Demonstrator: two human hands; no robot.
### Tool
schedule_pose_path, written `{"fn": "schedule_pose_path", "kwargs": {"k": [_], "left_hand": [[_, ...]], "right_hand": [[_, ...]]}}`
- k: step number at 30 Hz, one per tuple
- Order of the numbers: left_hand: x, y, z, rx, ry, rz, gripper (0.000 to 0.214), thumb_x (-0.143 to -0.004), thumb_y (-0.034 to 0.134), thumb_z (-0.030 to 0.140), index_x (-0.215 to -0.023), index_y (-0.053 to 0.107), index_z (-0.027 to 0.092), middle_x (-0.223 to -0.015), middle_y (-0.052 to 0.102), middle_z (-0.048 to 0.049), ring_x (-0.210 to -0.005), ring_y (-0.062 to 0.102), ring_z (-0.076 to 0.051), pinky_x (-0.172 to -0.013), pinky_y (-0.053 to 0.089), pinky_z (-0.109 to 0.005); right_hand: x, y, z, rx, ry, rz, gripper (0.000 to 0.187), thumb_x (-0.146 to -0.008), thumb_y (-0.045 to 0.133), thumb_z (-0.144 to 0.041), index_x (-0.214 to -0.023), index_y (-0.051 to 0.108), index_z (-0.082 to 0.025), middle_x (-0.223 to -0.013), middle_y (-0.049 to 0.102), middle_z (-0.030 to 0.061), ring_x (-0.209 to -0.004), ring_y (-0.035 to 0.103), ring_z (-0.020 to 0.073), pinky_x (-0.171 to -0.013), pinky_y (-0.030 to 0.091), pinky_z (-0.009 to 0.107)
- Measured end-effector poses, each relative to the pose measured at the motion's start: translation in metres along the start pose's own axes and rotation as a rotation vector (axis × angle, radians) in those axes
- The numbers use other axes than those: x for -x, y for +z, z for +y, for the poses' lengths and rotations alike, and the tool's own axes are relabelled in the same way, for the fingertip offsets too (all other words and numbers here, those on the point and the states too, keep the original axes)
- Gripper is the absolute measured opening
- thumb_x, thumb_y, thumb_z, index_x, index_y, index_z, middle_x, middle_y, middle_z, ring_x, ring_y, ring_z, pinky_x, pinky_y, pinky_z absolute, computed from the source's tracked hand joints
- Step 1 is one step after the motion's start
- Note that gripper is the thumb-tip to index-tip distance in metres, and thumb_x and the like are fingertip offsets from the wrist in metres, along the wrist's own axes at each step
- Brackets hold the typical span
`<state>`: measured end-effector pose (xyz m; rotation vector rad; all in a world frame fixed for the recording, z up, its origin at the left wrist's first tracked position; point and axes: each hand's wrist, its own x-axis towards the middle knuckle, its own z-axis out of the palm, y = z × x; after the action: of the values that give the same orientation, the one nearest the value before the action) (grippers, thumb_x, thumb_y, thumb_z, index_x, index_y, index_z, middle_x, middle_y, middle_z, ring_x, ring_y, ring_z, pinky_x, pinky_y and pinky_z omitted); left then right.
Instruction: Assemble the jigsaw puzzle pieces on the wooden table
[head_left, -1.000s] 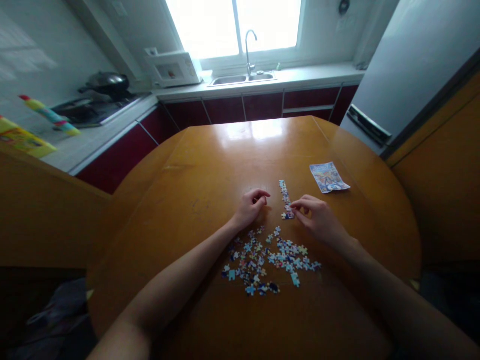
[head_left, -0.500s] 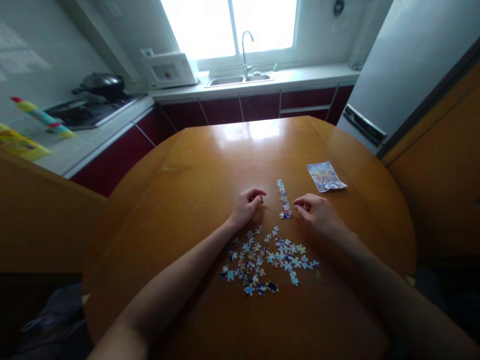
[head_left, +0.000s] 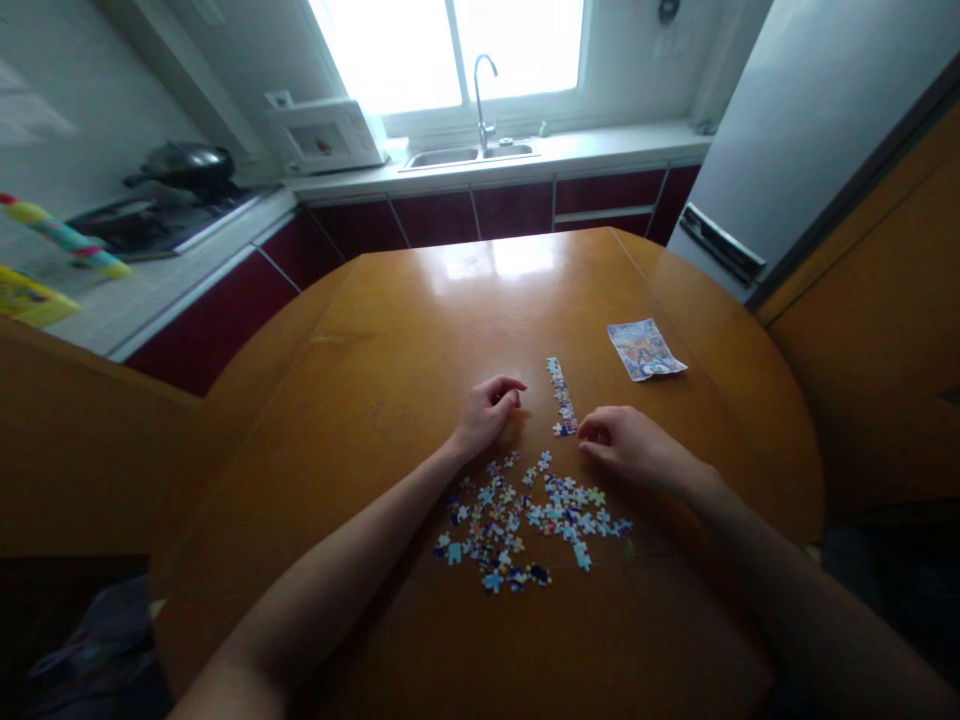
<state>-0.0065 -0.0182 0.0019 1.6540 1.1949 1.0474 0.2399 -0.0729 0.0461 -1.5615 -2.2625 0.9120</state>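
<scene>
Puzzle strip lay between two hands

The strip of joined pieces lay on the table, running from about half past eleven down to half past five, with a piece at its near end jutting out toward nine o'clock. Clock directions here are taken from the strip. The left hand rested at nine o'clock, well clear of it, its grip loose and released, thumb and forefinger slightly apart. The right hand sat at four o'clock, fingers bent, their tips just beside the strip's near end; I could not tell whether they touched it or whether that grip had hold of a piece. The loose pieces lay scattered between six and seven o'clock. A printed sheet lay at two o'clock. Farther off stood the fridge at one o'clock and the sink between eleven and twelve
</scene>
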Motion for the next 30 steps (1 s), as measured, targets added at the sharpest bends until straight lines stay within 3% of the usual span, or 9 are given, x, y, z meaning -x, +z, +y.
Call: {"fn": "schedule_pose_path", "kwargs": {"k": [14, 22, 26, 30], "left_hand": [[0.001, -0.001, 0.003, 0.021, 0.003, -0.012, 0.020, -0.084, 0.056, 0.024, -0.094, 0.069, 0.013, -0.075, 0.063, -0.0011, -0.071, 0.057, -0.013, -0.068, 0.044, -0.023], [-0.003, -0.009, 0.006, 0.127, -0.053, -0.084, 0.022, -0.084, 0.057, 0.029, -0.093, 0.070, 0.013, -0.078, 0.067, -0.0024, -0.076, 0.060, -0.014, -0.075, 0.046, -0.025], [-0.004, -0.021, 0.016, 0.104, -0.049, -0.197, 0.025, -0.087, 0.057, 0.031, -0.096, 0.070, 0.013, -0.082, 0.069, -0.0049, -0.077, 0.060, -0.014, -0.074, 0.046, -0.026], [0.004, -0.038, 0.050, -0.148, -0.019, -0.400, 0.027, -0.088, 0.062, 0.034, -0.103, 0.072, 0.013, -0.082, 0.068, -0.0049, -0.069, 0.056, -0.011, -0.064, 0.042, -0.023]], "right_hand": [[0.003, 0.007, -0.010, -0.016, -0.077, 0.054, 0.010, -0.085, 0.064, -0.023, -0.087, 0.074, -0.022, -0.086, 0.073, 0.0055, -0.071, 0.061, 0.0170, -0.063, 0.044, 0.029], [-0.004, 0.012, 0.002, -0.055, -0.063, 0.100, 0.016, -0.088, 0.061, -0.027, -0.091, 0.075, -0.022, -0.083, 0.073, 0.0056, -0.070, 0.061, 0.0185, -0.064, 0.045, 0.031], [-0.007, 0.013, 0.009, -0.085, -0.057, 0.116, 0.017, -0.088, 0.060, -0.027, -0.092, 0.076, -0.021, -0.085, 0.074, 0.0059, -0.070, 0.062, 0.0184, -0.065, 0.046, 0.030], [-0.007, 0.011, 0.008, -0.086, -0.057, 0.123, 0.019, -0.089, 0.059, -0.029, -0.091, 0.076, -0.021, -0.085, 0.074, 0.0065, -0.070, 0.063, 0.0187, -0.065, 0.046, 0.030]]}}
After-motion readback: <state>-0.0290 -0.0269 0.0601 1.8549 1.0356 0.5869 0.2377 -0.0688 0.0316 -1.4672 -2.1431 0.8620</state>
